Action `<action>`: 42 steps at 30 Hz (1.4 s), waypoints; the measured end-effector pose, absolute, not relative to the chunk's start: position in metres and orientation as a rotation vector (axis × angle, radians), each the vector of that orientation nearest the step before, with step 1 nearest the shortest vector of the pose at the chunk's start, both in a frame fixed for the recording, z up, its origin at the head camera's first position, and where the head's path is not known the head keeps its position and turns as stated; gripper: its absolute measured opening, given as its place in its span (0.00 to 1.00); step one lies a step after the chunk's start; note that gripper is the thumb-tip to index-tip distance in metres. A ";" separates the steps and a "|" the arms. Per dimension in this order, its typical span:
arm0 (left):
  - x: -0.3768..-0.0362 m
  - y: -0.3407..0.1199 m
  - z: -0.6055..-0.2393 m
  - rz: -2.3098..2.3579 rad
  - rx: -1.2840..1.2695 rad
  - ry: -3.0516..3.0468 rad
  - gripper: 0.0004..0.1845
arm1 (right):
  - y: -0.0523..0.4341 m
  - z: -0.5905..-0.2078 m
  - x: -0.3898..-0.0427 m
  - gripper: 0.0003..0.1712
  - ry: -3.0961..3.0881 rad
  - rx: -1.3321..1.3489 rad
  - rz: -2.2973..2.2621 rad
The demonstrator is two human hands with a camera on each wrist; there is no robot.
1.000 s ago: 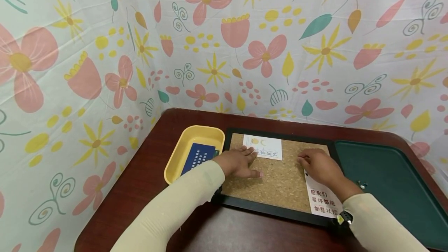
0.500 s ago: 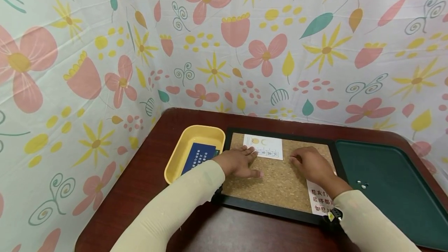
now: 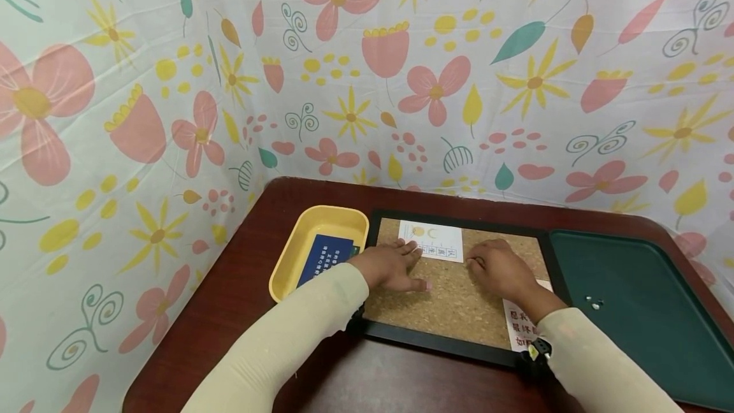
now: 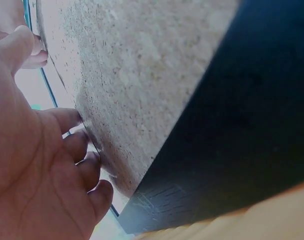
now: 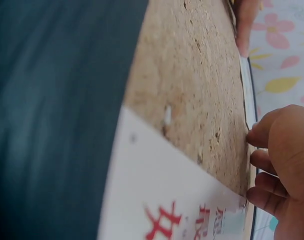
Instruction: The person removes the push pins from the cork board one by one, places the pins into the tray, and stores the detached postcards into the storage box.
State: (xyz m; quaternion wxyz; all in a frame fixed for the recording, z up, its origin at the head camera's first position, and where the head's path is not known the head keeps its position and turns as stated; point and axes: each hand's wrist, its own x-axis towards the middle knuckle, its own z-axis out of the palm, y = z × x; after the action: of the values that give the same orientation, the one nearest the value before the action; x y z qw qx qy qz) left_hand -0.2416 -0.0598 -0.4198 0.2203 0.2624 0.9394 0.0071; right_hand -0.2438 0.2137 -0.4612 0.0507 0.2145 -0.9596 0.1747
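Where hands (image 3: 395,264) rest, white card (image 3: 431,241), yellow motifs, cork board (image 3: 459,301)

The head view looks forward and down from above the person's shoulders, taking in the whole dark red-brown wooden table (image 3: 246,285), the black-framed cork pinboard (image 3: 459,298) at its middle and the flower-printed cloth backdrop (image 3: 367,69) behind. The left wrist view sits very close to the board's cork (image 4: 141,75), skimming along it from beside the left hand (image 4: 36,170). The right wrist view is just as near and low, grazing the same cork (image 5: 192,90) beside the right hand (image 5: 287,165). All three views share the pinboard.
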 end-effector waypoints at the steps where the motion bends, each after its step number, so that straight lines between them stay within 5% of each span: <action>1: -0.241 -0.060 -0.420 0.020 0.724 2.599 0.49 | 0.213 -0.461 -0.244 0.08 -2.930 0.647 0.529; 15: -0.242 -0.059 -0.420 0.001 0.719 2.600 0.49 | 0.201 -0.461 -0.250 0.06 -2.924 0.677 0.710; 42: -0.239 -0.059 -0.420 0.003 0.741 2.606 0.50 | 0.178 -0.453 -0.242 0.18 -2.847 0.160 1.412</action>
State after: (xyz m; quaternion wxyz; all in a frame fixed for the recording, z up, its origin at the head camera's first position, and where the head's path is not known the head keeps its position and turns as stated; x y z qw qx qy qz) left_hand -0.2389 -0.0587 -0.4201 0.2143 0.2670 0.9396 0.0011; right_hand -0.2419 0.1777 -0.4535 -0.0201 0.0503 -0.8946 0.4437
